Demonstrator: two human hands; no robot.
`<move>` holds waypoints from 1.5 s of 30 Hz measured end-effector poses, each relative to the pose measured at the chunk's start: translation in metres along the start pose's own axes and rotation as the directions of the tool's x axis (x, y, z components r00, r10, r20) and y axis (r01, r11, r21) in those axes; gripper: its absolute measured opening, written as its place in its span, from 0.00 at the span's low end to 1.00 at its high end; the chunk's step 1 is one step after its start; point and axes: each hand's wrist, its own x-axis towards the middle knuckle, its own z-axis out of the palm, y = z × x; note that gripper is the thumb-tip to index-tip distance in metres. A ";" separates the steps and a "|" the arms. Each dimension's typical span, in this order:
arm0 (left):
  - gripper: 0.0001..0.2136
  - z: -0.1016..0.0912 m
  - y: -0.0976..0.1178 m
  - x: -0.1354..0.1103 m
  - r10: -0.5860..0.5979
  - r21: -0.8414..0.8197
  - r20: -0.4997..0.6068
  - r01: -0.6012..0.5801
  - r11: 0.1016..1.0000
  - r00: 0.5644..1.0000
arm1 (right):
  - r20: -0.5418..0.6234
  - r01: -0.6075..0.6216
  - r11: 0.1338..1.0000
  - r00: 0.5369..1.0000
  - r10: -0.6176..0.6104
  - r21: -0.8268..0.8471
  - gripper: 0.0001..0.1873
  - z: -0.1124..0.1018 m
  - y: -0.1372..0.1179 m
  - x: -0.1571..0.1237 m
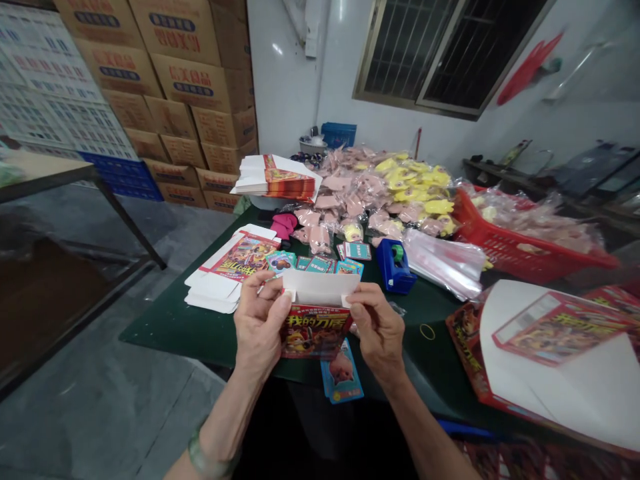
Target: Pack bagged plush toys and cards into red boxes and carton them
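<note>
Between my two hands is a small printed cardboard box [316, 332], red with yellow lettering, its white top flap [323, 285] standing up. My left hand [260, 320] grips the box's left upper corner, thumb on a small white side tab. The right upper corner is pinched by my right hand [377, 327]. Blue picture cards [343, 377] lie on the table just below the box, partly covered by it. Beyond the flap, more cards [317, 265] are spread in small piles. Whether anything is inside the box cannot be seen.
Flat box blanks [240, 260] lie at left, with another stack [280, 179] behind. Bagged pink and yellow toys [370, 180] heap at the back. A blue tape dispenser [395, 267], clear bags [443, 260] and a red basket [530, 250] are on the right. A large display carton [565, 393] stands near right.
</note>
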 end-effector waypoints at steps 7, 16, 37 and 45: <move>0.07 -0.002 0.017 0.010 -0.055 -0.183 0.189 0.090 0.979 0.980 | 0.133 -0.079 0.987 0.989 0.060 0.141 0.10 -0.007 -0.011 0.003; 0.09 -0.009 0.007 0.001 0.103 -0.213 0.284 -0.042 0.976 0.953 | 0.165 -0.041 0.998 0.986 0.032 0.047 0.10 -0.013 -0.027 -0.010; 0.06 -0.019 0.005 -0.001 0.234 0.004 0.374 -0.254 0.967 0.898 | -0.110 0.310 0.865 0.919 -0.379 -0.394 0.16 0.023 -0.017 -0.039; 0.15 -0.012 0.007 -0.007 0.473 0.190 0.433 -0.591 0.784 0.767 | -0.040 0.311 0.889 0.938 -0.344 -0.337 0.16 0.014 -0.010 -0.035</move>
